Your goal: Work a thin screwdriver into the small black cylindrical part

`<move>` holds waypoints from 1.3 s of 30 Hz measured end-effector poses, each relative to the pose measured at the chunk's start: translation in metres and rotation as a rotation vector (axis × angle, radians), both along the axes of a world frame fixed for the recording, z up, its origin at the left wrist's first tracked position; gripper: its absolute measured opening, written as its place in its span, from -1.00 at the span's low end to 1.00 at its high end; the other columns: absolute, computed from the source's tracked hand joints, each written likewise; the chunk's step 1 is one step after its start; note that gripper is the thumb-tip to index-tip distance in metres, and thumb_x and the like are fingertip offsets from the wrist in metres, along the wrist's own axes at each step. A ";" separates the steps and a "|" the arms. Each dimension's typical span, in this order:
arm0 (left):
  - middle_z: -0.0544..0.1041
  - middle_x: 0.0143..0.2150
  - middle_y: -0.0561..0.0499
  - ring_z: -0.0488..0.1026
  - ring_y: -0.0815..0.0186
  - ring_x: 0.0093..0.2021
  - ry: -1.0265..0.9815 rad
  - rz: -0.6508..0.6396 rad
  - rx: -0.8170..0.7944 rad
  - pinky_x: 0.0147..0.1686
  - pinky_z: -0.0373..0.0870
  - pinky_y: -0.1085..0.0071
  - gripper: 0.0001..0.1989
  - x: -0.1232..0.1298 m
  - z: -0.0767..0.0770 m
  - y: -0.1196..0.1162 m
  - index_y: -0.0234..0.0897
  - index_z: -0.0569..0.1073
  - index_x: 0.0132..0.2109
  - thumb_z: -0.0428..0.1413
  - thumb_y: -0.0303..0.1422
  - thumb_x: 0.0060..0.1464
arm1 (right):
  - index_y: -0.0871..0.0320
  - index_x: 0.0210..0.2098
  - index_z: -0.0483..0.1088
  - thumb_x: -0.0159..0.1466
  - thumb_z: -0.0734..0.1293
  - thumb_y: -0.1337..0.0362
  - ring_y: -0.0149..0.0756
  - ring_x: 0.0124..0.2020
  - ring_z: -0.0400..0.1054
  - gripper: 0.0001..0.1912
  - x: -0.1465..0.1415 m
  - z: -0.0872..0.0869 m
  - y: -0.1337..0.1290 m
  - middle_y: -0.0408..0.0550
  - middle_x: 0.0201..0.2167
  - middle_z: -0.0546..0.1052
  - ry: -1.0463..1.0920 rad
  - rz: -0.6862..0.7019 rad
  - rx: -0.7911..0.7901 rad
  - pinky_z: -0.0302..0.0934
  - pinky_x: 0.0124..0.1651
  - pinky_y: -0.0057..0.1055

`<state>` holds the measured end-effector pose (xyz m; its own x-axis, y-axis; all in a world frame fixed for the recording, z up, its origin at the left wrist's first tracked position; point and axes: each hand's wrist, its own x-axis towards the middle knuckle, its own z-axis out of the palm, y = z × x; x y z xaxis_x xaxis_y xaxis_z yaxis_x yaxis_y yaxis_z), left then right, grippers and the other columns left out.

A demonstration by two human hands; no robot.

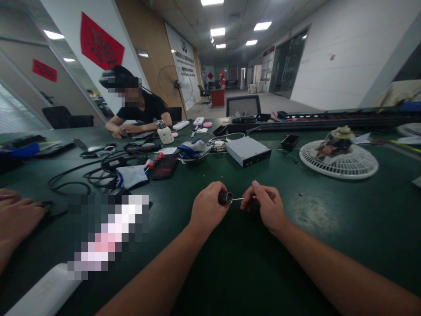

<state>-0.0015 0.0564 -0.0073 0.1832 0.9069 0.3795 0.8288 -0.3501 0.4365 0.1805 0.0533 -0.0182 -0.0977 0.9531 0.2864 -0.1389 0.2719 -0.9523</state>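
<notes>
Right now my left hand (208, 206) is clamped around a small black cylinder (225, 198), and my right hand (265, 205) pinches the thin metal rod (237, 199) joined to it, both hands close together above the green table (250, 259).

The left hand (208, 208) curls closed, the right hand (267, 206) pinches just beside it at lower centre, the left forearm (161, 272) and right forearm (342, 267) rising from the bottom edge.
</notes>
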 end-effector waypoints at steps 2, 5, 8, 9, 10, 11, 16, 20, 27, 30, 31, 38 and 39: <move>0.50 -0.24 0.04 0.44 0.28 -0.27 0.006 -0.008 0.001 -0.32 0.30 0.37 -0.86 0.000 -0.001 0.000 -0.20 0.41 -0.23 0.19 -0.47 0.04 | 0.19 -0.56 0.48 0.41 0.23 -0.08 -0.33 -0.60 0.39 -0.41 -0.001 0.000 0.000 -0.07 -0.65 0.49 -0.020 -0.051 -0.023 0.22 -0.51 -0.43; 0.51 -0.23 0.05 0.45 0.28 -0.24 -0.002 -0.032 0.009 -0.28 0.31 0.37 -0.86 -0.001 -0.003 0.002 -0.19 0.42 -0.22 0.19 -0.46 0.05 | 0.19 -0.55 0.49 0.40 0.23 -0.10 -0.32 -0.58 0.40 -0.41 -0.002 0.000 0.000 -0.06 -0.62 0.50 -0.028 -0.147 -0.015 0.20 -0.54 -0.44; 0.51 -0.22 0.05 0.45 0.28 -0.24 -0.012 -0.025 0.010 -0.28 0.31 0.37 -0.83 -0.001 -0.004 0.002 -0.19 0.42 -0.21 0.20 -0.48 0.03 | 0.19 -0.48 0.52 0.41 0.23 -0.09 -0.31 -0.53 0.43 -0.44 -0.002 0.000 0.000 -0.04 -0.56 0.54 0.007 -0.076 0.019 0.23 -0.51 -0.44; 0.51 -0.23 0.05 0.44 0.28 -0.25 -0.013 -0.016 0.011 -0.29 0.31 0.37 -0.82 -0.001 -0.004 0.002 -0.19 0.42 -0.21 0.20 -0.49 0.02 | 0.19 -0.47 0.53 0.41 0.23 -0.08 -0.32 -0.53 0.43 -0.45 -0.002 0.000 0.000 -0.04 -0.55 0.54 0.014 -0.034 0.021 0.24 -0.51 -0.43; 0.50 -0.23 0.05 0.44 0.28 -0.25 -0.013 -0.009 0.011 -0.29 0.30 0.37 -0.82 -0.001 -0.004 0.002 -0.20 0.42 -0.21 0.20 -0.49 0.02 | 0.19 -0.48 0.53 0.42 0.22 -0.07 -0.32 -0.54 0.43 -0.45 -0.002 0.001 0.000 -0.05 -0.56 0.54 0.015 -0.003 0.016 0.24 -0.50 -0.43; 0.50 -0.24 0.05 0.44 0.28 -0.26 -0.012 -0.006 0.012 -0.30 0.30 0.38 -0.83 -0.001 -0.003 0.002 -0.20 0.42 -0.22 0.20 -0.48 0.02 | 0.19 -0.49 0.52 0.42 0.22 -0.07 -0.33 -0.56 0.42 -0.44 -0.001 0.001 -0.001 -0.06 -0.58 0.53 0.010 0.009 0.006 0.23 -0.51 -0.43; 0.52 -0.23 0.05 0.45 0.28 -0.24 -0.008 -0.020 0.005 -0.28 0.30 0.37 -0.86 -0.001 -0.003 0.002 -0.20 0.43 -0.22 0.20 -0.45 0.05 | 0.18 -0.55 0.49 0.42 0.21 -0.10 -0.34 -0.57 0.40 -0.40 -0.002 0.001 0.000 -0.07 -0.62 0.50 -0.011 -0.127 -0.028 0.21 -0.52 -0.44; 0.53 -0.22 0.04 0.45 0.28 -0.24 -0.016 0.003 -0.002 -0.28 0.30 0.38 -0.84 -0.001 -0.003 0.002 -0.20 0.43 -0.21 0.21 -0.47 0.03 | 0.18 -0.48 0.52 0.41 0.21 -0.11 -0.33 -0.52 0.44 -0.43 -0.002 -0.001 0.000 -0.04 -0.52 0.55 0.030 -0.051 0.020 0.24 -0.50 -0.44; 0.52 -0.24 0.04 0.45 0.28 -0.26 -0.009 -0.007 -0.008 -0.31 0.29 0.38 -0.87 -0.001 -0.002 0.001 -0.20 0.43 -0.23 0.20 -0.46 0.05 | 0.19 -0.52 0.50 0.42 0.21 -0.11 -0.35 -0.58 0.41 -0.40 -0.002 -0.001 -0.001 -0.08 -0.62 0.50 -0.005 -0.094 -0.030 0.20 -0.52 -0.45; 0.53 -0.23 0.05 0.45 0.28 -0.25 -0.016 -0.012 0.000 -0.29 0.29 0.38 -0.85 -0.001 -0.003 0.002 -0.20 0.43 -0.22 0.20 -0.47 0.04 | 0.19 -0.47 0.52 0.41 0.22 -0.11 -0.34 -0.54 0.42 -0.43 -0.002 0.000 -0.001 -0.06 -0.54 0.54 0.020 -0.071 -0.006 0.23 -0.51 -0.45; 0.52 -0.23 0.05 0.45 0.28 -0.25 -0.019 -0.008 0.002 -0.29 0.29 0.38 -0.84 -0.001 -0.003 0.002 -0.20 0.43 -0.22 0.20 -0.48 0.03 | 0.19 -0.47 0.52 0.41 0.22 -0.11 -0.34 -0.53 0.43 -0.44 -0.002 0.000 -0.001 -0.06 -0.54 0.54 0.025 -0.039 0.006 0.23 -0.51 -0.45; 0.52 -0.25 0.04 0.46 0.27 -0.25 -0.020 -0.014 0.004 -0.30 0.29 0.38 -0.85 -0.001 -0.002 0.002 -0.20 0.43 -0.23 0.20 -0.48 0.03 | 0.20 -0.52 0.49 0.41 0.22 -0.10 -0.36 -0.59 0.40 -0.42 -0.003 0.002 -0.001 -0.08 -0.62 0.49 -0.010 -0.094 -0.028 0.20 -0.53 -0.46; 0.53 -0.24 0.04 0.46 0.27 -0.25 -0.022 -0.013 0.003 -0.30 0.29 0.38 -0.85 -0.001 -0.002 0.002 -0.20 0.43 -0.23 0.20 -0.48 0.03 | 0.20 -0.50 0.50 0.41 0.23 -0.10 -0.36 -0.57 0.41 -0.43 -0.003 0.002 -0.001 -0.07 -0.59 0.51 -0.007 -0.099 -0.019 0.20 -0.53 -0.46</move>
<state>-0.0022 0.0583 -0.0092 0.1867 0.9032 0.3865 0.8143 -0.3624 0.4534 0.1778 0.0518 -0.0163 -0.0046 0.9635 0.2676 -0.1059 0.2656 -0.9582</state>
